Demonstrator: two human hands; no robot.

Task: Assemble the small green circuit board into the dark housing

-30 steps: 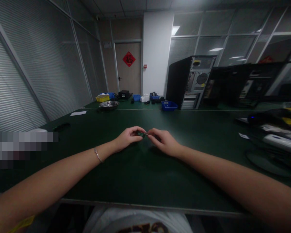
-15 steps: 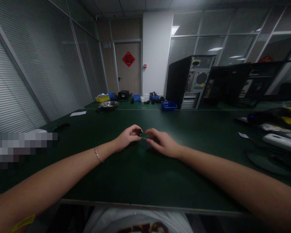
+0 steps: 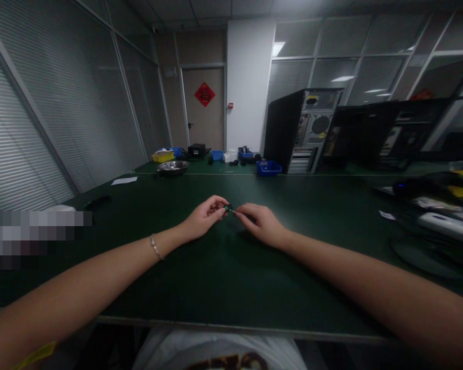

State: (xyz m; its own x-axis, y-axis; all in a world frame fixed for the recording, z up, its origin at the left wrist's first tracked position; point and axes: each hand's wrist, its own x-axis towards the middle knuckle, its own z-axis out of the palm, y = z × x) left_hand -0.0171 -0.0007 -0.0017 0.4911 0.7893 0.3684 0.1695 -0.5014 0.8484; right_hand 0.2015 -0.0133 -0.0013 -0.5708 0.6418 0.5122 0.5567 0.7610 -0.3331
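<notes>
Between thumb and fingers, my left hand [image 3: 205,217] pinches a small dark part with a green face [image 3: 227,208] above the middle of the green table [image 3: 224,277]. My right hand [image 3: 263,224] is closed just to the right, its thumb and fingertips gripping a thin light-coloured piece [image 3: 233,211]. The thin piece reaches to the small part; whether it is joined to it is too small to tell. A bracelet circles my left wrist.
A metal dish [image 3: 173,167], a yellow bin [image 3: 163,155] and a blue bin [image 3: 269,168] stand at the back. A computer tower [image 3: 303,131] is at the back right. Cables and devices [image 3: 447,218] lie on the right. White paper [image 3: 124,180] lies back left.
The small part has been tilted and raised slightly in my left hand. My right hand's fingers have closed together and moved up a little with the thin piece.
</notes>
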